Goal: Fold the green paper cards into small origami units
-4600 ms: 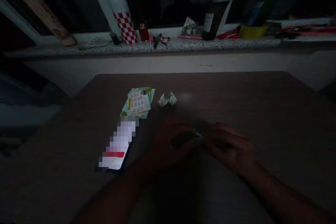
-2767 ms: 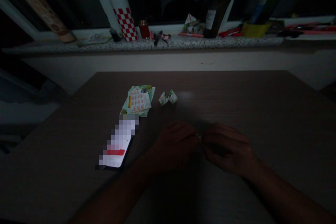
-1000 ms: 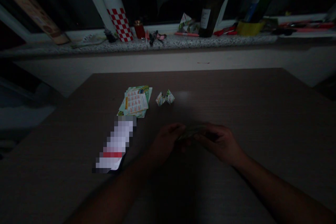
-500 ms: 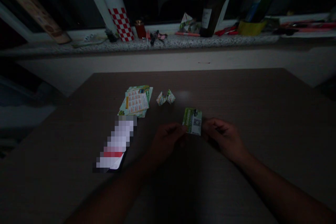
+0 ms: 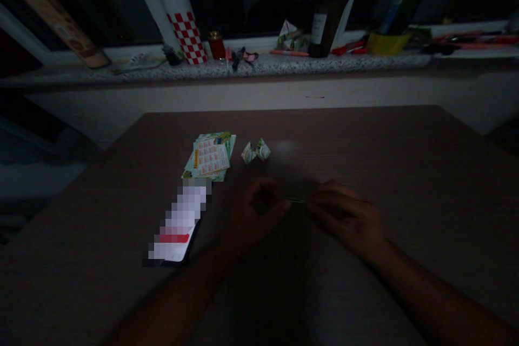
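A small printed paper card [image 5: 298, 201] is turned edge-on, so only a thin line of it shows between my hands. My left hand [image 5: 257, 211] pinches its left end between thumb and fingers. On the other side, my right hand [image 5: 346, 211] has its fingers closed on the right end. Beyond my left hand stands a small folded-paper piece [image 5: 263, 150] with two pointed lobes. A loose stack of printed cards [image 5: 211, 157] lies farther left. Closer to me, left of my left hand, is a phone [image 5: 178, 227] with a lit, blurred screen.
All this is on a dark wooden table [image 5: 385, 140] against a wall. Above it, a speckled stone sill [image 5: 275, 65] holds a red-checkered white bottle [image 5: 188, 32], a dark cup [image 5: 324, 27], a folded paper shape [image 5: 288, 35] and a yellow container [image 5: 389, 43].
The card has tipped from showing its printed green face to lying edge-on. My right fingers have moved slightly left onto its end. Phone, stack and folded piece have stayed put.
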Action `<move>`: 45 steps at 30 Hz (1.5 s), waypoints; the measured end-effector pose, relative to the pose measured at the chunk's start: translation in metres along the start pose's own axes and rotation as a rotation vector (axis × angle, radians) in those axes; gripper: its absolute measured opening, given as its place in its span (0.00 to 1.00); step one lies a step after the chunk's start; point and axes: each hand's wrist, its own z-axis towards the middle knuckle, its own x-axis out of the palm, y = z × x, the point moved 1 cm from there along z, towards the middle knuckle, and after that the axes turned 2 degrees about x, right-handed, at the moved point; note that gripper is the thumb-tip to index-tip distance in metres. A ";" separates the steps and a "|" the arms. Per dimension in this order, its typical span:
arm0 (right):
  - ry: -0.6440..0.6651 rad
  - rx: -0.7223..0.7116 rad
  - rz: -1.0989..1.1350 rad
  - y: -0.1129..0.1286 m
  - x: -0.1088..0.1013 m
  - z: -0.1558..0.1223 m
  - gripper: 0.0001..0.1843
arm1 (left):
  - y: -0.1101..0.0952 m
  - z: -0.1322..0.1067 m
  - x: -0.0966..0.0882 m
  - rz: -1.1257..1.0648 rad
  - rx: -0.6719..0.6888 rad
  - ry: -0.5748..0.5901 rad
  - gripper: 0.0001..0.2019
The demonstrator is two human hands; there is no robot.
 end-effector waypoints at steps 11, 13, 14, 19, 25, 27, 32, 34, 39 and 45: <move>0.001 -0.004 0.057 0.009 0.001 0.005 0.08 | -0.007 0.000 0.000 0.185 0.396 0.147 0.03; -0.004 -0.012 0.044 0.008 0.001 0.004 0.08 | -0.008 -0.001 0.000 0.181 0.405 0.144 0.03; -0.005 -0.015 0.042 0.008 0.001 0.004 0.08 | -0.009 -0.001 0.000 0.176 0.410 0.142 0.03; -0.022 -0.014 0.052 0.007 0.001 0.003 0.10 | -0.010 -0.001 0.001 0.189 0.359 0.127 0.01; -0.016 0.020 0.067 0.009 0.000 0.004 0.08 | -0.009 -0.001 0.002 0.194 0.336 0.111 0.01; 0.000 0.038 0.087 0.008 0.000 0.004 0.08 | -0.009 -0.001 0.002 0.210 0.320 0.115 0.01; 0.057 0.191 0.142 0.003 0.001 -0.001 0.03 | -0.009 -0.001 0.001 0.193 0.333 0.109 0.01; 0.061 0.222 0.148 0.001 0.001 -0.003 0.03 | -0.008 -0.002 0.001 0.197 0.321 0.111 0.02; 0.067 0.202 0.117 0.000 -0.001 -0.004 0.04 | -0.007 -0.003 0.000 0.196 0.350 0.097 0.01; 0.093 0.012 0.061 0.002 0.002 0.000 0.06 | -0.010 -0.003 0.005 0.282 0.467 0.163 0.04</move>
